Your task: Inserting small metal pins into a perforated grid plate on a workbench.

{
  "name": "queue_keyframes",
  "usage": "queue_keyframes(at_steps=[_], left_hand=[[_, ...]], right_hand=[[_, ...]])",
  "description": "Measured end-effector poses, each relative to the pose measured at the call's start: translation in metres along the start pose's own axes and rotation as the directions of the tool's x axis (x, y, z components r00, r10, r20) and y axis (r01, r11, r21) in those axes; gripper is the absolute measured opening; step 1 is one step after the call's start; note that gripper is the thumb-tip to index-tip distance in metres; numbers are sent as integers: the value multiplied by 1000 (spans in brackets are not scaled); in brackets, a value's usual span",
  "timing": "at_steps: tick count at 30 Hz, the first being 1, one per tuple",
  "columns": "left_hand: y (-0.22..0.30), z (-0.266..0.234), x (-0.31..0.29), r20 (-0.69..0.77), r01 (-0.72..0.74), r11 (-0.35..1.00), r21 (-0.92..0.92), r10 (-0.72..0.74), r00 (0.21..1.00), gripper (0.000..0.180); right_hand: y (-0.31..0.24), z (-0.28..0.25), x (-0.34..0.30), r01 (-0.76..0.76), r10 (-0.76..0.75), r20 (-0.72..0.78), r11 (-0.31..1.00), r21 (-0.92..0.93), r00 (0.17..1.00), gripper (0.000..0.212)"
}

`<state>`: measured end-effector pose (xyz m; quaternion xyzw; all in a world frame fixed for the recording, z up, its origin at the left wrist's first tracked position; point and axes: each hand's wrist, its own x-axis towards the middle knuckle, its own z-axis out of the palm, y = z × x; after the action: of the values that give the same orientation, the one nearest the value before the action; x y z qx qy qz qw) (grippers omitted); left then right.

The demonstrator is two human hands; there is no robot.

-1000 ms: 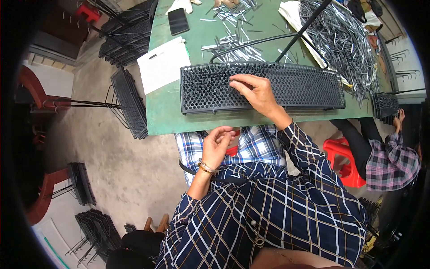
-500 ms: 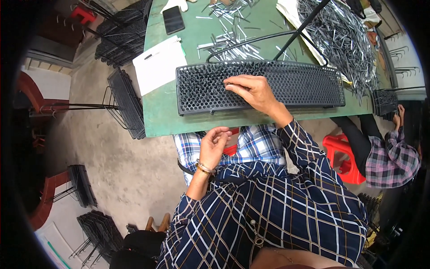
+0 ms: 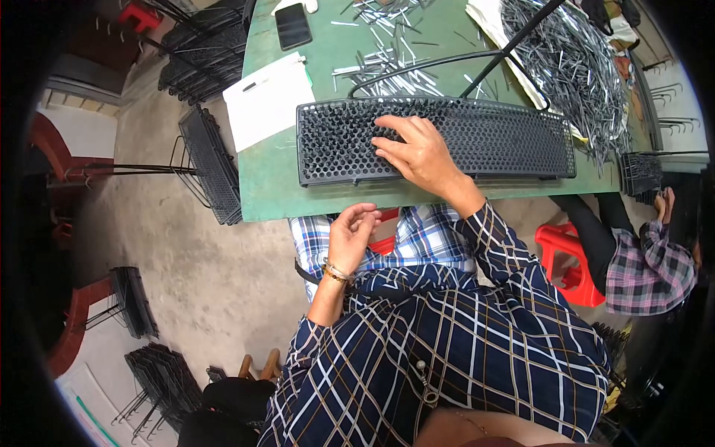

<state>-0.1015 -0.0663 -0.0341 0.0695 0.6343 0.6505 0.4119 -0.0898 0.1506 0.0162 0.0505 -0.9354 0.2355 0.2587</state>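
A long black perforated rack (image 3: 506, 145) with rows of round holes lies along the table's near edge. Many holes on its left part hold small dark pieces standing up; the right part shows bare holes. Over the left-middle of the rack is my right hand (image 3: 423, 153), thumb and forefinger apart, nothing visible between them. My left hand (image 3: 353, 237) hangs just off the near table edge, above my lap. Its fingers are curled in toward the thumb, and whatever they may hold is hidden.
Short thin metal pieces (image 3: 395, 71) are scattered behind the rack. A big heap of them (image 3: 566, 74) lies on a white sack at right. A black phone (image 3: 293, 27) and white paper with a pen (image 3: 272, 104) are at left. Another person (image 3: 648, 261) sits beyond a red stool (image 3: 570, 264).
The thumb and forefinger of my right hand have parted from a pinch over the rack. My left hand has hardly moved. The whole view has shifted slightly.
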Motion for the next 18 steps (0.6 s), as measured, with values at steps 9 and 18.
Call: queue_keyframes(at_steps=[9, 18], left_hand=[[9, -14, -2, -179, -76, 996, -38, 68, 982, 18], [56, -73, 35, -475, -346, 910, 229, 414, 777, 12]], right_hand=[[-6, -18, -43, -200, 187, -295, 980, -13, 937, 25], [44, -110, -136, -600, 452, -573, 795, -89, 683, 18]])
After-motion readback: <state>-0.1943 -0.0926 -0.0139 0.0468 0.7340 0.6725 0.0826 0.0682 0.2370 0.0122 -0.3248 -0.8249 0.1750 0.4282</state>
